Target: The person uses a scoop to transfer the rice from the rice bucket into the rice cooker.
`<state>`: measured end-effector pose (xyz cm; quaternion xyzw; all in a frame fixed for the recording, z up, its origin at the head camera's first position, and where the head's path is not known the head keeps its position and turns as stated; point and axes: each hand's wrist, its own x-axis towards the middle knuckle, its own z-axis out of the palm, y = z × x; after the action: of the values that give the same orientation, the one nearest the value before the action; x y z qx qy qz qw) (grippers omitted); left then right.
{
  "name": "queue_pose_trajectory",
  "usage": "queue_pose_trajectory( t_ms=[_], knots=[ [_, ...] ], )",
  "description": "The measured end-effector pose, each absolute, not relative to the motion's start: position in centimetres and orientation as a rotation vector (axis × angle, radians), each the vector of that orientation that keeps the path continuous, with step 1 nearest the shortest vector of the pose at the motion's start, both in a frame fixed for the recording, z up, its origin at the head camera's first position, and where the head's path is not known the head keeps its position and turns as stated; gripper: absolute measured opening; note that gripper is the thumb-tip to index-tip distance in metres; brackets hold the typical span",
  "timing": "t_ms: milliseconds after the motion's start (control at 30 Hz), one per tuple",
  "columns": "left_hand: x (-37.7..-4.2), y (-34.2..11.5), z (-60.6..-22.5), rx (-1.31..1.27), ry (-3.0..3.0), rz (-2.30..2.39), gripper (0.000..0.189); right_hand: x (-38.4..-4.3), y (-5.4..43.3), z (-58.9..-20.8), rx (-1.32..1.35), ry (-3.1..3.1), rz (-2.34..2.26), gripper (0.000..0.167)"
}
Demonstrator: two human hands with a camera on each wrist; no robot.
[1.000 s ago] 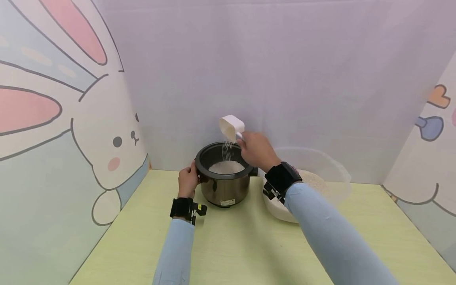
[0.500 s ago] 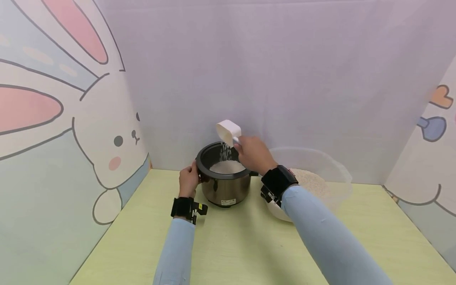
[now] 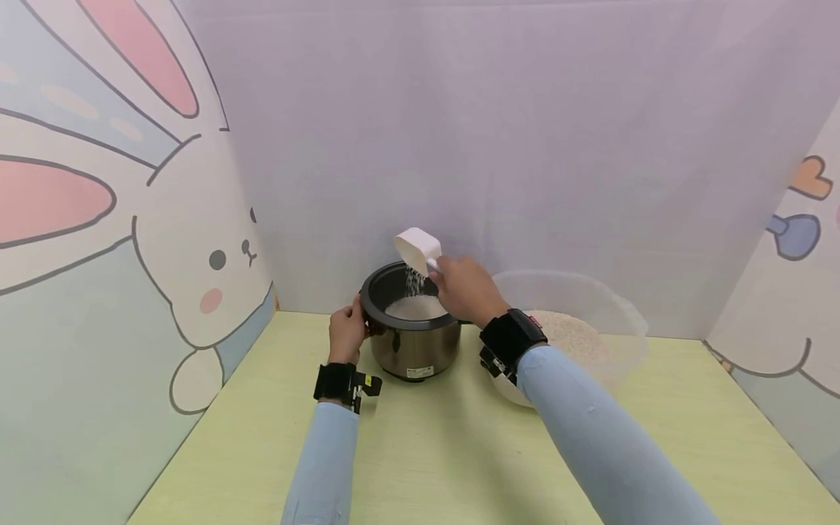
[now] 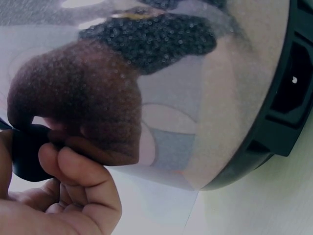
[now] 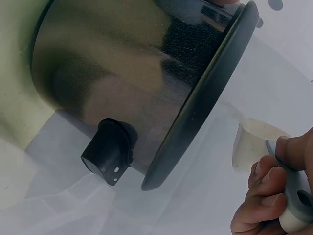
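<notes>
The white scoop (image 3: 425, 244) is tipped over the open rice cooker (image 3: 416, 350) in the head view, grains (image 3: 414, 283) dropping from its mouth onto the rice (image 3: 413, 309) inside. The cooker stands upright on the counter (image 3: 407, 452), with a translucent tub (image 3: 515, 395) to its right. Pouring, I judge, is my step in hand. In the left wrist view, my left fingers (image 4: 85, 171) curl round the black side handle (image 4: 30, 159), probably to steady the cooker. In the right wrist view, my right fingers (image 5: 269, 186) clasp the scoop's grey grip (image 5: 295, 188). Next, I'd say, I need to tilt it further until it drains, mouth within the cooker's rim.
</notes>
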<state>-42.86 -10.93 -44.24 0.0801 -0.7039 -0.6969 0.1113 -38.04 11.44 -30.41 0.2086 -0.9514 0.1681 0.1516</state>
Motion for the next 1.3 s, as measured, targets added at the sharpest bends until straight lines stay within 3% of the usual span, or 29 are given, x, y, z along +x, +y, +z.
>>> queue_pose_trajectory(
  t_ms=[900, 1300],
  knots=[
    [-42.7, -10.7, -44.3, 0.182, -2.032, -2.054, 0.048, -37.2, 12.7, -33.0, 0.663, -2.716, 0.166, 0.018],
    [-42.5, -10.9, -44.3, 0.175, -2.036, -2.042, 0.049, -37.5, 13.5, -33.9, 0.619, -2.706, 0.336, 0.015]
  ],
)
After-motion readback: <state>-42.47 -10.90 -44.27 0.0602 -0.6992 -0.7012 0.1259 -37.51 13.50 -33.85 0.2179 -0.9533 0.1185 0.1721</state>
